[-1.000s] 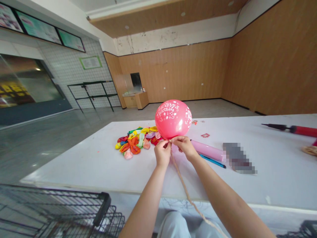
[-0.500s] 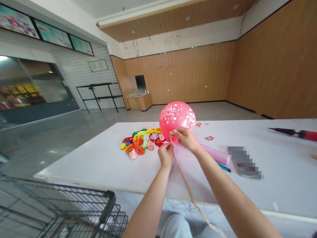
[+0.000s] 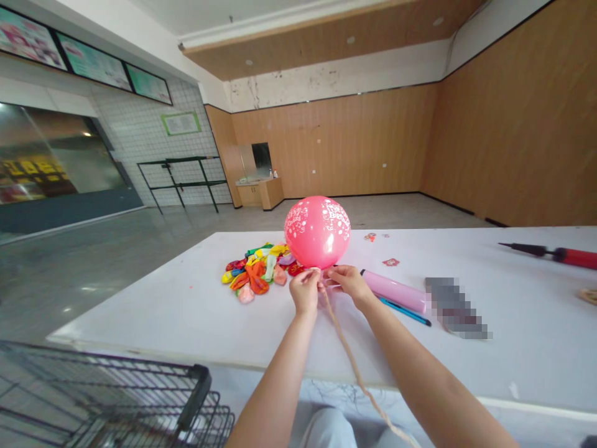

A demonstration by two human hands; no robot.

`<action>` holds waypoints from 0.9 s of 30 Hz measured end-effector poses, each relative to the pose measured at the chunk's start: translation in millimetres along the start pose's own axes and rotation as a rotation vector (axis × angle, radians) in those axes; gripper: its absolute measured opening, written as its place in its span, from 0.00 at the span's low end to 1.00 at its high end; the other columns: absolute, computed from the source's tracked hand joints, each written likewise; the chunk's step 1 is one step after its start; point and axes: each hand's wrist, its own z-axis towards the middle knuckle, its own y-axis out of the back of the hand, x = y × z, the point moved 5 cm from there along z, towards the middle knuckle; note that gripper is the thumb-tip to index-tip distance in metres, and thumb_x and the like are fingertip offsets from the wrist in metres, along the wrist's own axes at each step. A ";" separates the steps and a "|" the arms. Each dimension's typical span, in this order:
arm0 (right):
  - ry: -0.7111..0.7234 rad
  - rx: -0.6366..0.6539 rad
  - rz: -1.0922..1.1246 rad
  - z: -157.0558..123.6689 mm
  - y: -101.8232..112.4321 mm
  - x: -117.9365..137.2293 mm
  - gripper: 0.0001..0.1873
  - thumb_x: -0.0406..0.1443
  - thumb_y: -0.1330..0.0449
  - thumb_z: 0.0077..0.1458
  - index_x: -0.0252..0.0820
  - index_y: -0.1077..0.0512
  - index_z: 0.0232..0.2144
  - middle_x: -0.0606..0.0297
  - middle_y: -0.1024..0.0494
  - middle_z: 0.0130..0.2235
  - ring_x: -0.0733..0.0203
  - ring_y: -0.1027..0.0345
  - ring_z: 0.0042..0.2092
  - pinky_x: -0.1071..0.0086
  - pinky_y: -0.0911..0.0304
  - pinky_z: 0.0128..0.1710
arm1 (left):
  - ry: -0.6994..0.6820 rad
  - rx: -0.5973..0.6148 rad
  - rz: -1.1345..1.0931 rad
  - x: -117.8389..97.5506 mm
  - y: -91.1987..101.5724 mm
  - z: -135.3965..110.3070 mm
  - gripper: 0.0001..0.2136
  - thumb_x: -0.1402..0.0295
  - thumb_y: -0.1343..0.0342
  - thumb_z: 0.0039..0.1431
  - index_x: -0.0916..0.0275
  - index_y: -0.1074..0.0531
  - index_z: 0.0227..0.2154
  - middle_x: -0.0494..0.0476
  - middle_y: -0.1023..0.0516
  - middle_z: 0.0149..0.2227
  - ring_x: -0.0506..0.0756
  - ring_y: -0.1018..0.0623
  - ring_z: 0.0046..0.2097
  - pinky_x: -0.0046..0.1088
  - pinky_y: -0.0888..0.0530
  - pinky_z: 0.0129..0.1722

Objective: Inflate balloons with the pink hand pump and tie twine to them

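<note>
A round, inflated red-pink balloon (image 3: pixel 317 233) with white birthday lettering stands just beyond my fingers, its neck end towards me. My left hand (image 3: pixel 305 292) is closed in a pinch at the neck, where a beige string (image 3: pixel 342 339) meets it. Close beside it on the right, my right hand (image 3: pixel 349 283) has its fingers drawn together on the string's end near the knot area; the exact grip is partly hidden. From my hands the string runs down over the table's front edge towards my lap. Several uninflated balloons (image 3: pixel 256 277) in mixed colours are heaped left of the inflated one.
On the white table (image 3: pixel 186 311) lie a pink tube (image 3: pixel 396 291), a blue pen (image 3: pixel 405 311) and a blurred-out flat object (image 3: pixel 457 308). Farther right are a red and black pump (image 3: pixel 573 257) and a coil of twine (image 3: pixel 588 295). A black wire cart (image 3: pixel 198 392) stands at the front left.
My right hand has come down from above the neck to beside my left hand. The balloon has turned and sits more upright, its lettering shifted. The view has shifted slightly.
</note>
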 end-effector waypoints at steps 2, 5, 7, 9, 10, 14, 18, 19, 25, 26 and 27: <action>-0.028 0.053 0.074 1.5 -6.3 -5.8 0.17 0.44 0.33 0.38 0.37 0.23 0.29 0.62 0.20 0.29 0.63 0.27 0.30 0.73 0.38 0.28 | 0.083 -0.009 -0.065 -0.4 -0.9 -0.8 0.12 0.65 0.35 0.38 0.68 0.25 0.24 0.50 0.30 0.17 0.46 0.34 0.17 0.21 0.36 0.16; -0.043 0.101 0.187 2.8 -14.2 -9.4 0.18 0.43 0.32 0.36 0.37 0.23 0.30 0.63 0.21 0.27 0.66 0.31 0.26 0.75 0.42 0.24 | 0.199 -0.009 -0.157 0.0 -2.2 -1.4 0.12 0.67 0.33 0.34 0.69 0.26 0.22 0.52 0.29 0.17 0.44 0.34 0.17 0.19 0.38 0.17; -0.075 0.108 0.221 3.4 -17.5 -11.4 0.17 0.41 0.31 0.35 0.37 0.23 0.30 0.65 0.23 0.24 0.69 0.35 0.22 0.77 0.49 0.19 | 0.259 -0.008 -0.218 1.1 -2.8 -1.2 0.11 0.69 0.33 0.32 0.69 0.26 0.21 0.52 0.29 0.18 0.43 0.34 0.18 0.17 0.40 0.17; -0.111 0.128 0.231 4.1 -21.0 -13.2 0.17 0.40 0.31 0.35 0.38 0.23 0.30 0.67 0.24 0.22 0.72 0.41 0.19 0.78 0.57 0.15 | 0.303 -0.009 -0.262 2.3 -3.1 -0.7 0.11 0.70 0.33 0.32 0.70 0.26 0.21 0.52 0.28 0.19 0.42 0.35 0.18 0.16 0.41 0.16; -0.122 0.146 0.236 4.5 -23.0 -14.0 0.16 0.40 0.31 0.35 0.39 0.23 0.30 0.68 0.25 0.22 0.73 0.44 0.17 0.78 0.61 0.14 | 0.324 -0.008 -0.282 2.7 -3.3 -0.5 0.10 0.71 0.33 0.32 0.70 0.26 0.21 0.52 0.28 0.19 0.42 0.35 0.18 0.16 0.41 0.16; -0.130 0.226 0.231 5.7 -30.8 -16.5 0.14 0.38 0.32 0.35 0.38 0.24 0.29 0.71 0.28 0.18 0.75 0.49 0.15 0.78 0.64 0.13 | 0.406 -0.009 -0.358 1.8 -4.1 -1.2 0.07 0.74 0.36 0.37 0.70 0.26 0.22 0.52 0.29 0.20 0.41 0.36 0.18 0.14 0.41 0.15; -0.145 0.255 0.201 4.7 -36.1 -17.7 0.15 0.37 0.31 0.34 0.39 0.24 0.29 0.71 0.27 0.20 0.73 0.42 0.18 0.79 0.52 0.16 | 0.459 0.032 -0.365 -1.4 -6.0 -3.6 0.06 0.73 0.37 0.42 0.68 0.28 0.22 0.50 0.31 0.20 0.41 0.37 0.16 0.16 0.43 0.12; -0.146 0.255 0.204 4.3 -36.9 -17.2 0.15 0.37 0.31 0.33 0.39 0.24 0.29 0.71 0.26 0.21 0.73 0.41 0.19 0.79 0.50 0.17 | 0.467 0.043 -0.366 -1.8 -6.4 -3.9 0.06 0.73 0.37 0.43 0.68 0.29 0.22 0.49 0.31 0.20 0.41 0.38 0.15 0.17 0.43 0.12; -0.115 0.277 0.231 4.0 -35.7 -15.2 0.18 0.40 0.27 0.30 0.39 0.24 0.27 0.67 0.24 0.24 0.69 0.34 0.23 0.75 0.37 0.25 | 0.454 -0.007 -0.405 0.2 -2.9 -1.1 0.04 0.76 0.37 0.42 0.70 0.28 0.22 0.51 0.30 0.19 0.41 0.36 0.17 0.14 0.41 0.13; -0.103 0.276 0.227 4.6 -33.4 -15.6 0.19 0.41 0.27 0.31 0.38 0.24 0.27 0.66 0.23 0.24 0.69 0.33 0.24 0.74 0.36 0.27 | 0.448 -0.012 -0.408 0.7 -2.3 -0.3 0.04 0.77 0.37 0.42 0.70 0.28 0.22 0.52 0.30 0.19 0.41 0.36 0.17 0.14 0.41 0.14; -0.089 0.264 0.214 5.3 -30.1 -16.1 0.19 0.43 0.28 0.32 0.38 0.24 0.26 0.66 0.23 0.25 0.68 0.32 0.25 0.73 0.35 0.28 | 0.439 -0.013 -0.410 1.2 -1.7 0.4 0.04 0.77 0.37 0.41 0.70 0.27 0.22 0.52 0.30 0.20 0.41 0.36 0.18 0.14 0.41 0.14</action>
